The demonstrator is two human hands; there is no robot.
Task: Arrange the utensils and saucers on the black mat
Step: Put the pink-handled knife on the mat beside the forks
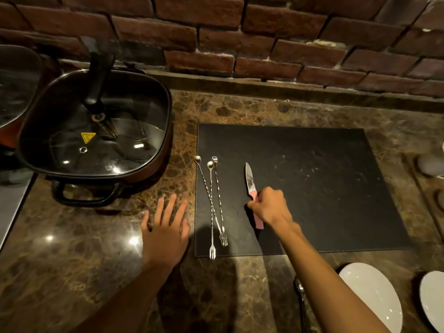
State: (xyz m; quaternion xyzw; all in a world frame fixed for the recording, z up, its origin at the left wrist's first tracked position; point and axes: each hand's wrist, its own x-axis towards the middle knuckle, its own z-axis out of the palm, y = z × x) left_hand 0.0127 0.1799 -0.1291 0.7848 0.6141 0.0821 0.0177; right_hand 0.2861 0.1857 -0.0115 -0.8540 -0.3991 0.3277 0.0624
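Observation:
The black mat [324, 183] lies on the brown marble counter. Three long twisted metal utensils [214, 200], spoon at one end and small fork at the other, lie side by side along its left edge. A knife [249, 179] with a pink handle lies on the mat, blade pointing away from me. My right hand [270, 206] is closed on that pink handle. My left hand [165, 227] rests flat on the counter just left of the mat, fingers spread, holding nothing. Two white saucers [370, 294] [432, 299] sit at the lower right, off the mat.
A square electric pan with a glass lid [96, 131] stands at the left, close to the mat. A brick wall [240, 39] runs along the back. Another metal utensil [300, 292] lies on the counter under my right forearm. A pale round object [430, 164] sits at the right edge.

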